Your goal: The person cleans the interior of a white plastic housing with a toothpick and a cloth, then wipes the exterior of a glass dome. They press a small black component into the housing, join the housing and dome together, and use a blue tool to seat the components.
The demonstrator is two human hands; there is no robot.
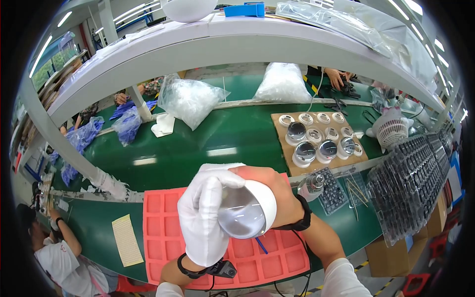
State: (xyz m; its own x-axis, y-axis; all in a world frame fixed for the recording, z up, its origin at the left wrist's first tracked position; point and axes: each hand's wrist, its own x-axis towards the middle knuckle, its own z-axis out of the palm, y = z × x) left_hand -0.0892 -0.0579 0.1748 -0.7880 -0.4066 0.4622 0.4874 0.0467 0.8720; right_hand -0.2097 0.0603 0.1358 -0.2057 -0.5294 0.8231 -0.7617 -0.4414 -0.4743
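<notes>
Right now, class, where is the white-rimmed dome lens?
In the head view, the dome lens sits low centre, held between the gloved left hand and the bare right hand, above the red compartment tray.

A glossy glass-like dome (241, 214) in matt white plastic, wiped by a white cloth glove (202, 218) over matt red tray (163, 232)

bench: green belt (208, 143) across frame centre
shelf: grey (237, 47), arcs along top
light: ceiling tubes (131, 12) upper left

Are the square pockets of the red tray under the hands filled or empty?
Empty where visible: the red tray shows bare square pockets; a blue stick lies on it. The hands hide its middle pockets.
</notes>
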